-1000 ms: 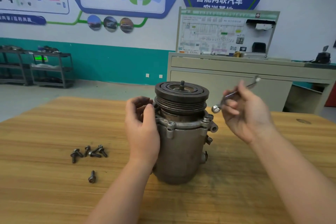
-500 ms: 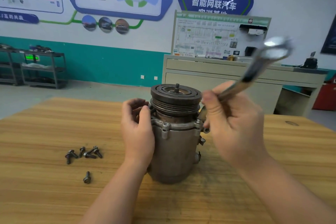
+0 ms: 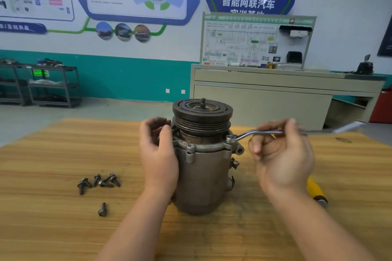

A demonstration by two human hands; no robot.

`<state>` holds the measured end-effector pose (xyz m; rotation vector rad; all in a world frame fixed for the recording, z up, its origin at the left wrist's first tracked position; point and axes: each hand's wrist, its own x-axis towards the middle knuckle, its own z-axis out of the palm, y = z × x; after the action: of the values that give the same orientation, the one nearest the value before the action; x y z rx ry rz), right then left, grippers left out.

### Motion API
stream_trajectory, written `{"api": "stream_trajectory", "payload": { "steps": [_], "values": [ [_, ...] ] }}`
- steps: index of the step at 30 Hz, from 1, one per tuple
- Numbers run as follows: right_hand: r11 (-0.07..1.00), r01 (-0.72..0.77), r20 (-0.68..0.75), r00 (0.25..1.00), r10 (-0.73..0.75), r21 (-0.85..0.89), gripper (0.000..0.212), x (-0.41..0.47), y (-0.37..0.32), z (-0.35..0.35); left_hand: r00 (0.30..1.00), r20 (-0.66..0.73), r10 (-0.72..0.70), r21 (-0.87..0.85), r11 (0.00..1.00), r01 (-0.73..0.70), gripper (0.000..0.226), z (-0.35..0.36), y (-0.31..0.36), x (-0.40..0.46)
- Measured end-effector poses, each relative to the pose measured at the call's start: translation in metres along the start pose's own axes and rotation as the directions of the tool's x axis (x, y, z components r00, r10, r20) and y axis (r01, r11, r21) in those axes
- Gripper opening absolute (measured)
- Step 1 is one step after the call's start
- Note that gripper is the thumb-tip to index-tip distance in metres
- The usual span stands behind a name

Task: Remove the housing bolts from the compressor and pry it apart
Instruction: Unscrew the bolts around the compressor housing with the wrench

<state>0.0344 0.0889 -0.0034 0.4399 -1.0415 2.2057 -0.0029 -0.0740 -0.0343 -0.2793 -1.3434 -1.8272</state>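
On the pale wooden tabletop [image 3: 53,229] stands the grey cast-metal compressor [image 3: 202,178], upright at the middle, its dark grooved pulley [image 3: 202,115] on top. Half a second ago the bright steel offset ring wrench [image 3: 271,133] was raised high in the air, tilted up toward the wall; now it lies nearly level, its ring end seated on a housing bolt [image 3: 229,139] at the compressor's right flange. The right hand [image 3: 280,154] has dropped with it and pinches the wrench shaft between thumb and curled fingers, palm turned toward the camera. The left hand [image 3: 159,154] has stayed where it was, cupped against the compressor's left side just under the pulley, fingers curled loosely round the housing.

Loose dark bolts lie to the left, unmoved: a cluster of about five [image 3: 98,182], overlapping so the count is not certain, and one single bolt [image 3: 103,210] nearer the camera. One wrench is visible. A yellow tool handle [image 3: 316,190], now visible, peeks out behind the right wrist.
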Motion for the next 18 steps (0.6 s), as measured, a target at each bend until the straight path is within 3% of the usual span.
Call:
{"api": "stream_trajectory", "payload": {
  "steps": [2, 4, 7, 9, 11, 14, 16, 18],
  "values": [
    [0.947, -0.31, -0.013, 0.95, 0.312, 0.089, 0.033, 0.029, 0.003, 0.005, 1.0, -0.001, 0.003, -0.005, 1.0, -0.003, 0.012, 0.0, -0.001, 0.0],
    [0.809, -0.588, 0.094, 0.805, 0.586, -0.001, 0.029, 0.054, 0.005, 0.011, 1.0, 0.002, 0.004, -0.007, 1.0, -0.004, 0.012, -0.001, -0.002, 0.0],
    [0.635, -0.729, 0.213, 0.598, 0.773, -0.257, 0.03, 0.076, 0.003, 0.013, 1.0, -0.006, 0.018, -0.004, 1.0, -0.018, 0.012, 0.0, -0.003, 0.0],
    [0.616, -0.752, 0.24, 0.57, 0.786, -0.233, 0.03, 0.077, 0.0, 0.012, 1.0, -0.007, 0.019, -0.01, 1.0, -0.019, 0.012, 0.0, -0.003, 0.001],
    [0.665, -0.744, 0.235, 0.637, 0.734, -0.064, 0.03, 0.072, -0.004, 0.011, 1.0, -0.01, 0.016, -0.015, 1.0, -0.016, 0.012, 0.001, -0.003, 0.001],
    [0.795, -0.575, 0.174, 0.817, 0.549, 0.19, 0.031, 0.056, -0.017, 0.011, 1.0, -0.013, 0.014, -0.009, 1.0, -0.015, 0.012, 0.0, -0.003, 0.001],
    [0.917, -0.374, 0.109, 0.926, 0.362, 0.135, 0.03, 0.043, -0.026, 0.013, 1.0, -0.013, 0.015, -0.008, 1.0, -0.015, 0.012, 0.0, -0.003, 0.0],
    [0.988, -0.119, 0.071, 0.99, 0.126, -0.096, 0.025, 0.029, -0.032, 0.016, 1.0, -0.013, 0.012, -0.012, 1.0, -0.012, 0.012, 0.0, -0.002, 0.0]
  ]
}}
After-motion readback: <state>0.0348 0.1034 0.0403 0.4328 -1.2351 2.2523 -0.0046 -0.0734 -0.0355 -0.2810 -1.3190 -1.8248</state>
